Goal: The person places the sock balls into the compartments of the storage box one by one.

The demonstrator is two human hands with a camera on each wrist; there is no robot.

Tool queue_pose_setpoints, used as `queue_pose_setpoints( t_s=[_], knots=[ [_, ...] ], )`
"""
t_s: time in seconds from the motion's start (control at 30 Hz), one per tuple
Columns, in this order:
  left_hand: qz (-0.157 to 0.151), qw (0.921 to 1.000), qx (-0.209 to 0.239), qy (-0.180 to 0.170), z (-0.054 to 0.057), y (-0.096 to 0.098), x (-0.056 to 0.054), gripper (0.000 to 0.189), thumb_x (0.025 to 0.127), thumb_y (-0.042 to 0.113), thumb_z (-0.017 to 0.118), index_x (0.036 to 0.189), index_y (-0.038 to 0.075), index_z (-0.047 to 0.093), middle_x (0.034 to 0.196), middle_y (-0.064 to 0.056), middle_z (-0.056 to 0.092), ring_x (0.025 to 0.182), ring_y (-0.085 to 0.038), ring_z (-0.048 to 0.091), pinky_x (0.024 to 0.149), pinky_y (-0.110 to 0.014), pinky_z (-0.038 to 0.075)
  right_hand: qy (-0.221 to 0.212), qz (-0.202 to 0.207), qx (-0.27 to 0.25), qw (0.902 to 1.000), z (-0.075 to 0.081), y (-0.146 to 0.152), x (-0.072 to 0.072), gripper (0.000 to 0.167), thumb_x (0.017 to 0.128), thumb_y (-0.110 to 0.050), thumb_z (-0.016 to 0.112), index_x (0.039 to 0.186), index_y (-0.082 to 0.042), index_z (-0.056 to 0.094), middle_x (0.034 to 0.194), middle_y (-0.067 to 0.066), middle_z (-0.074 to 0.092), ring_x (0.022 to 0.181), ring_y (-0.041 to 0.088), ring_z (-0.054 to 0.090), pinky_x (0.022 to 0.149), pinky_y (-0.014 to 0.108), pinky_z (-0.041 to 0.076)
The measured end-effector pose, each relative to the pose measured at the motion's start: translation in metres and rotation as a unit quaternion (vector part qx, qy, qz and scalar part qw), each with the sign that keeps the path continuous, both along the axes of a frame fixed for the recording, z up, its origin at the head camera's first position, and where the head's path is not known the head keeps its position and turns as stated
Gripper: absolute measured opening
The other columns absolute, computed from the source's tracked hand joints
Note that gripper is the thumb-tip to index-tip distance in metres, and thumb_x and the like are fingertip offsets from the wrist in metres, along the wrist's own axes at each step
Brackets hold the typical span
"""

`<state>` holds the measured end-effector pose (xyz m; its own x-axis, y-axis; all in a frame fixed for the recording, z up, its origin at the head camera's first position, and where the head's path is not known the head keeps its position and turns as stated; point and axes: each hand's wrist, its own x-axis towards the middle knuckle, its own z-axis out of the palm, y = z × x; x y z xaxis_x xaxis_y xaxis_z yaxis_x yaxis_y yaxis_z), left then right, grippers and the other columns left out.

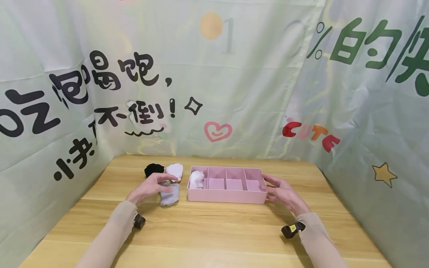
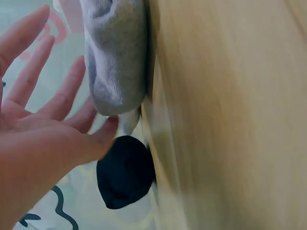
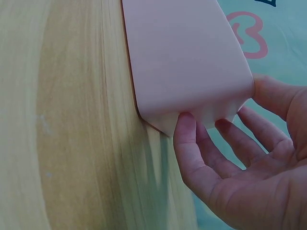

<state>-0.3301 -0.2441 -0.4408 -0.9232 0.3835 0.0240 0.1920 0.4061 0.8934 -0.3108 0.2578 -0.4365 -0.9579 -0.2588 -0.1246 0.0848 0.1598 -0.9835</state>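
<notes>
My left hand (image 1: 151, 187) hovers over a grey rolled sock (image 1: 169, 194), fingers spread and loosely bent, with nothing in its grasp. In the left wrist view the grey sock (image 2: 117, 57) lies just beyond the fingertips, and a black sock bundle (image 2: 125, 172) shows past the thumb. Behind the grey one are the black bundle (image 1: 154, 170) and a white sock bundle (image 1: 175, 171). At the right end of a pink divided box (image 1: 226, 196), my right hand (image 1: 284, 193) rests its spread fingertips against the end wall, also seen in the right wrist view (image 3: 240, 158).
A white sock bundle (image 1: 196, 179) sits in the box's leftmost compartment; the other compartments show bare pink floors. The wooden table (image 1: 214, 234) is enclosed by printed cloth walls (image 1: 248, 93) at the back and both sides.
</notes>
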Motion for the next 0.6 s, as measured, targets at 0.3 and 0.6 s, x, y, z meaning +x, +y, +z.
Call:
queue_pose_setpoints(
  t_s=[0.3,0.6],
  knots=[
    [-0.035,0.9982,-0.039,-0.028,-0.002,-0.005,-0.004,0.046,0.081,0.01,0.078,0.125,0.003,0.064,0.133,-0.018,0.059,0.116,-0.026,0.052,0.091,-0.027,0.046,-0.003,0.003,-0.007,1.0,-0.001,0.001,0.0,0.066,0.097,-0.007,0.059,0.154,-0.003,0.026,0.161,0.019,0.021,0.126,0.027,0.051,0.096,0.038,0.051],
    [-0.061,0.9946,-0.054,-0.064,-0.001,-0.003,-0.013,0.044,0.078,0.007,0.079,0.122,0.008,0.069,0.139,-0.015,0.054,0.117,-0.025,0.046,0.095,-0.03,0.041,-0.001,0.003,-0.003,1.0,-0.001,0.001,0.0,0.065,0.097,-0.007,0.058,0.154,-0.003,0.026,0.162,0.017,0.02,0.127,0.028,0.05,0.094,0.036,0.052]
  ],
)
